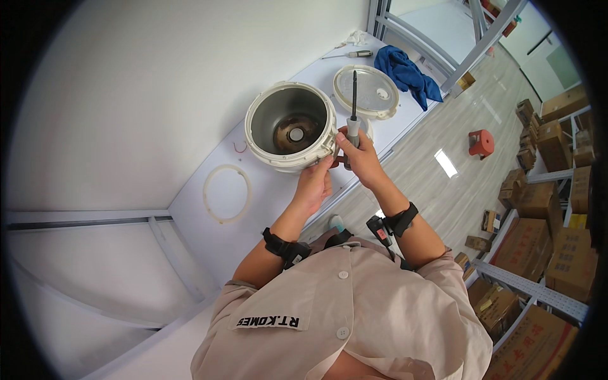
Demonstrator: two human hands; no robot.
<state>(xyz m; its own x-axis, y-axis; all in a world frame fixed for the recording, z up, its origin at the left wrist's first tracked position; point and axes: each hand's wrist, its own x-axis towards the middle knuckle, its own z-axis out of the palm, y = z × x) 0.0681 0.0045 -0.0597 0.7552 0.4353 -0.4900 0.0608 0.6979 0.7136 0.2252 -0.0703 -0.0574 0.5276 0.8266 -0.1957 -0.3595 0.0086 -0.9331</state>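
A white rice cooker body (288, 159) stands on the white table, tilted so its grey inside shows, with brown stains around a round centre piece at the bottom. My left hand (313, 189) is closed at the near right edge of its rim, fingertips pressed there; what lies under them is partly hidden. In my right hand (363, 159) is a screwdriver (353, 124) with a grey handle, its dark shaft pointing up and away. The right fingers also sit beside the cooker's rim. Behind the screwdriver lies a round whitish lid (373, 88).
A pale sealing ring (204, 195) lies left of the cooker, near a small red wire (239, 149). Another screwdriver (360, 54) and a blue cloth (402, 71) lie at the far end. A red stool (481, 144) and shelves with cardboard boxes (522, 247) stand to the right.
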